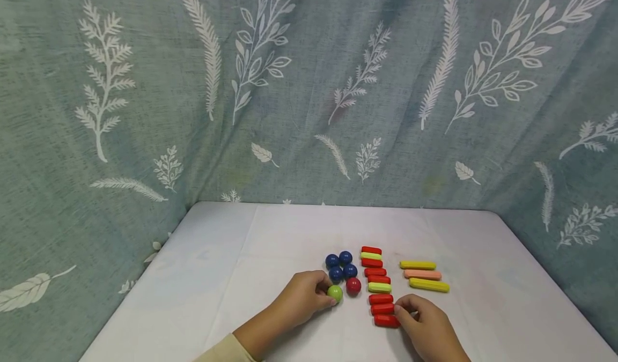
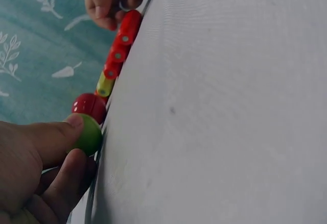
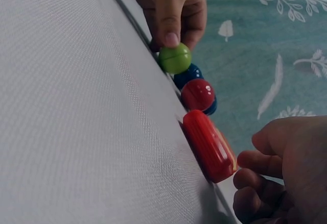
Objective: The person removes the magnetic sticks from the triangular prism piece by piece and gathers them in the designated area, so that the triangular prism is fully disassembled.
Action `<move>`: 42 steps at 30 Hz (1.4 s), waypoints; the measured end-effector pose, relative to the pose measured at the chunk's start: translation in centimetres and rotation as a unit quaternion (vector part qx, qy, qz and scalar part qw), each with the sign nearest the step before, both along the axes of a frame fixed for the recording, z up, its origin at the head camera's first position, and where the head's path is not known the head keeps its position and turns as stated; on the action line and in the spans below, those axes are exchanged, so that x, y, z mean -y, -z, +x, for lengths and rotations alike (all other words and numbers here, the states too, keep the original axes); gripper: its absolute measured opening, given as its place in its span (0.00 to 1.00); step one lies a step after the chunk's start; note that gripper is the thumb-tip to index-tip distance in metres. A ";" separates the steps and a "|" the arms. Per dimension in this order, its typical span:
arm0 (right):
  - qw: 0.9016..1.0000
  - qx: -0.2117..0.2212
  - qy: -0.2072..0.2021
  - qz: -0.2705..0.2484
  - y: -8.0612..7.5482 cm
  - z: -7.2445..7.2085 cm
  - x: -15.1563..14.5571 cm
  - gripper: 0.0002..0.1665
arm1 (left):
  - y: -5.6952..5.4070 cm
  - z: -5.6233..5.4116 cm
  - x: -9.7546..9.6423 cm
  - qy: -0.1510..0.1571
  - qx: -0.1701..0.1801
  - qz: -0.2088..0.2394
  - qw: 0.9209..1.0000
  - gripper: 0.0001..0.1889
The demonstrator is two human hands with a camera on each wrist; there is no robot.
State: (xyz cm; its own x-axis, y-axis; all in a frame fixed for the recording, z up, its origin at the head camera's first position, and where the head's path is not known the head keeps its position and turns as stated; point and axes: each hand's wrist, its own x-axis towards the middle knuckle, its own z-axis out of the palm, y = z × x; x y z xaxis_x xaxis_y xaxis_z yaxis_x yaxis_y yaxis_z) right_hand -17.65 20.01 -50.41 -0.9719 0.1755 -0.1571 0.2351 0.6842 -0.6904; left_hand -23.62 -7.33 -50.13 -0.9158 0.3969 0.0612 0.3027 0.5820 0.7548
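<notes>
In the head view my left hand pinches a green ball between thumb and fingers, down at the white tabletop. Right beside it sits a red ball, and several dark blue balls cluster just behind. My right hand is at the near right end of a column of short red sticks, its fingers loosely bent. In the right wrist view its fingertips are close to the end of the nearest red stick, with nothing between thumb and fingers.
Two yellow-green sticks lie among the red ones in the column. To its right are two yellow sticks with an orange stick between them. A leaf-patterned green cloth hangs behind the white table and along its sides.
</notes>
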 end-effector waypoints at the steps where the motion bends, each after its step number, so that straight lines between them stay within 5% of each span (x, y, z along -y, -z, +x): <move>1: 1.000 0.000 0.000 0.000 0.0 0.0 0.0 0.06 | 0.0 0.0 -0.2 -0.002 -0.005 0.000 1.000 0.12; 13: 1.000 0.008 0.008 -0.011 -0.3 0.3 0.5 0.06 | 0.3 0.2 -0.6 -0.043 -0.009 -0.003 0.999 0.15; 32: 1.000 0.007 0.012 -0.020 -0.4 0.3 0.2 0.08 | 0.6 0.3 0.2 -0.043 0.017 -0.004 0.999 0.17; 39: 1.000 0.014 0.001 -0.001 -1.2 0.7 -0.8 0.09 | -0.8 1.0 1.1 -0.028 0.058 -0.021 0.998 0.24; 42: 1.000 0.017 -0.012 0.007 -1.7 0.8 -1.5 0.10 | -1.7 1.6 2.6 -0.026 0.047 -0.048 0.997 0.29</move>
State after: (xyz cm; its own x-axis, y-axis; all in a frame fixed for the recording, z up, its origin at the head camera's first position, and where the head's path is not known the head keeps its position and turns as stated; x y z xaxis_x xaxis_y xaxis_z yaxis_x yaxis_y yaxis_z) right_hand -16.82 21.47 -48.74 -0.9700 0.1547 -0.1873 0.2414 0.6988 -0.6733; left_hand -22.02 -9.88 -48.44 -0.9352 0.3487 -0.0617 0.2010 0.6660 0.7183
